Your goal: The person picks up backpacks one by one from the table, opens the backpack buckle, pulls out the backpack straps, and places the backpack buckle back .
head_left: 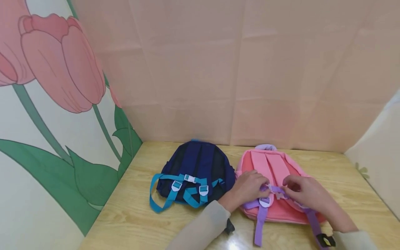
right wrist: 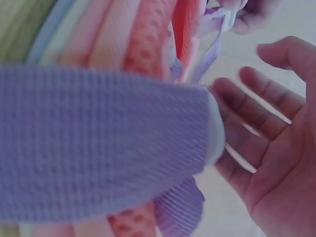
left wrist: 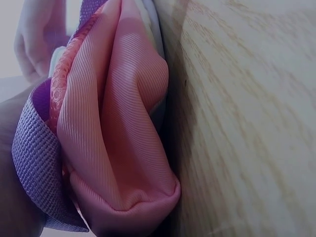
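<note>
A pink backpack [head_left: 290,211] lies on the table with its shoulder straps facing up. Purple webbing and white plastic fittings cross its lower half. My left hand [head_left: 251,185] pinches a white buckle [right wrist: 228,19] on the purple chest strap [head_left: 276,189]; its fingertips partly cover that end. Close by on the right, my right hand [head_left: 307,194] hovers at the strap's other side. Its fingers [right wrist: 261,116] are spread and loosely bent in the right wrist view, thumb apart, nothing gripped. A wide purple strap [right wrist: 98,143] with a white fitting passes in front of them.
A navy backpack [head_left: 198,156] with turquoise straps [head_left: 170,201] lies just left of the pink one. Loose purple strap ends [head_left: 260,229] hang toward the table's [head_left: 125,215] near side. Peach cloth [head_left: 187,69] covers the back; a tulip-print panel [head_left: 59,69] stands left.
</note>
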`<action>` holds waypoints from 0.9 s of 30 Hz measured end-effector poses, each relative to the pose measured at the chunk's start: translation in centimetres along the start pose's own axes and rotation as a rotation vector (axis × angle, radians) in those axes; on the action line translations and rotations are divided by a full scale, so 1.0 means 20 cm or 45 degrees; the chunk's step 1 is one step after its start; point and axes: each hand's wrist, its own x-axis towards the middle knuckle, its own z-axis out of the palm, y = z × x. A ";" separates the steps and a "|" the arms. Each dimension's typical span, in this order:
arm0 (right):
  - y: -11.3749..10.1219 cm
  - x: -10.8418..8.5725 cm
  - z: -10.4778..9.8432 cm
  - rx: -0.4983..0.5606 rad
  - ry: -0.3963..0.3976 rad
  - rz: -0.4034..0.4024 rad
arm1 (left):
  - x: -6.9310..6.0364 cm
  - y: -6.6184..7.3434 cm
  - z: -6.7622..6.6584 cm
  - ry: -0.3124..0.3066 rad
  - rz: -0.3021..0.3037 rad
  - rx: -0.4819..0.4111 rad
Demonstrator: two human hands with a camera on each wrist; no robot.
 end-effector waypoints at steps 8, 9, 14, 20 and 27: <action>-0.03 0.01 0.05 0.017 0.014 -0.142 | -0.01 -0.01 0.01 0.014 0.008 0.013; -0.03 0.02 0.06 0.032 0.033 -0.170 | -0.01 -0.01 0.01 0.011 0.008 0.010; -0.04 0.03 0.10 0.109 0.067 -0.228 | -0.01 -0.01 0.00 -0.007 -0.002 -0.013; -0.03 0.04 0.13 0.144 0.030 -0.213 | -0.02 -0.02 -0.01 -0.012 0.001 -0.034; -0.01 0.04 0.17 0.158 0.101 -0.263 | -0.02 -0.02 0.00 -0.025 -0.009 -0.041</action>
